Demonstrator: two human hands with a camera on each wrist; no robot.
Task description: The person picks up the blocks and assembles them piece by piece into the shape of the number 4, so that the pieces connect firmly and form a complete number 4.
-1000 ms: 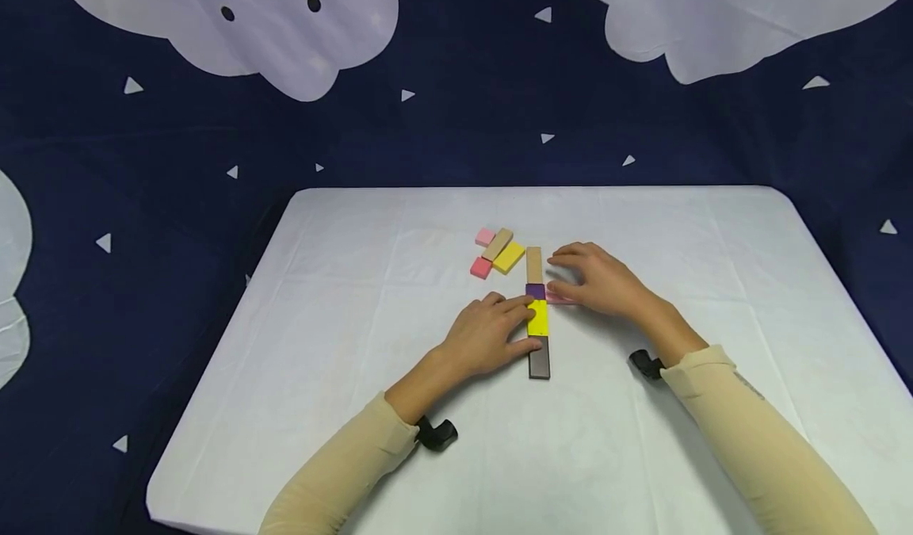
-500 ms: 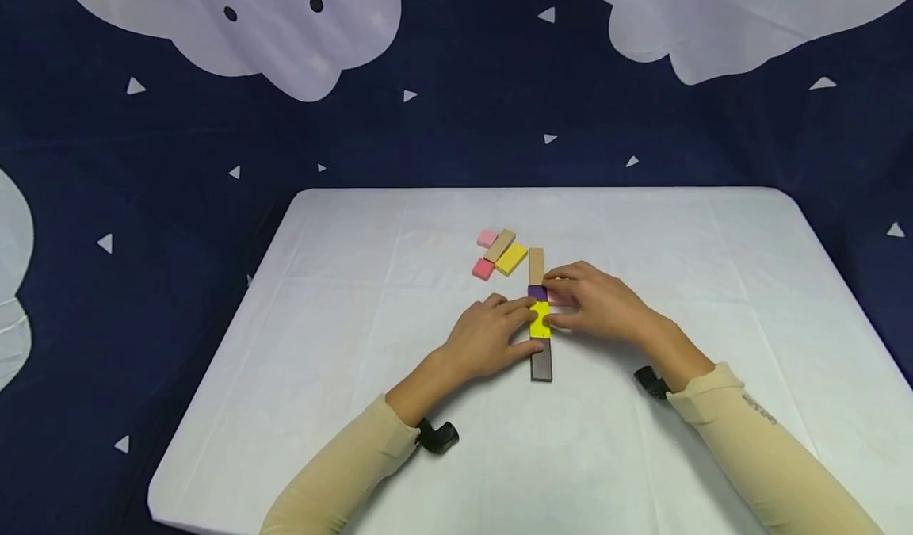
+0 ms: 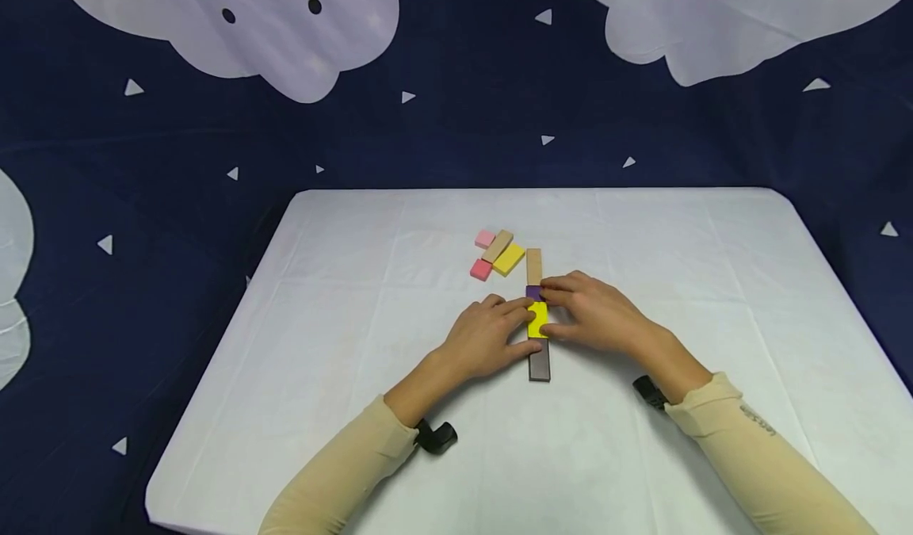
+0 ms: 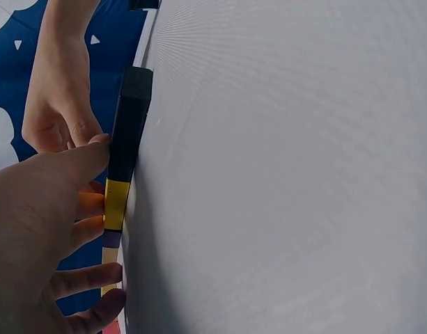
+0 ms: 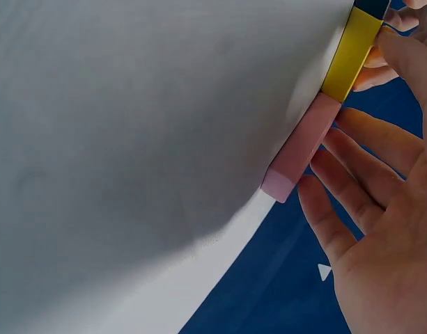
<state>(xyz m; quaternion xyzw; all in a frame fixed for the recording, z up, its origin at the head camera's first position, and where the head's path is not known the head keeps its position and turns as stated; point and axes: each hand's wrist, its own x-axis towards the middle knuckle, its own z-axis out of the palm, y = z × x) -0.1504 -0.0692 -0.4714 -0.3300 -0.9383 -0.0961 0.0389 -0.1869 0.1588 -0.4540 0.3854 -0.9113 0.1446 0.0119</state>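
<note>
A straight row of flat blocks lies on the table: natural wood [image 3: 534, 265], purple [image 3: 533, 292], yellow [image 3: 538, 325] and dark grey-brown [image 3: 540, 367]. My left hand [image 3: 485, 335] reaches in from the left, its fingertips on the yellow block and its thumb over the dark one. From the other side my right hand [image 3: 602, 313] rests extended fingers by the purple block, with the thumb at the yellow block's edge. In the right wrist view a pink block [image 5: 304, 149] lies beside the yellow one, under these fingers; the hand hides it in the head view.
Behind the left hand lies a loose cluster: a light pink block [image 3: 484, 238], a wood block [image 3: 498, 246], a yellow block [image 3: 509, 259] and a darker pink block [image 3: 481, 270]. The white-covered table [image 3: 321, 297] ends at a dark blue cloth [image 3: 456, 143] with clouds.
My right hand has come nearer along the row; its thumb has gone from the pink block to the yellow one, and the hand now covers the pink block. My left hand stays put.
</note>
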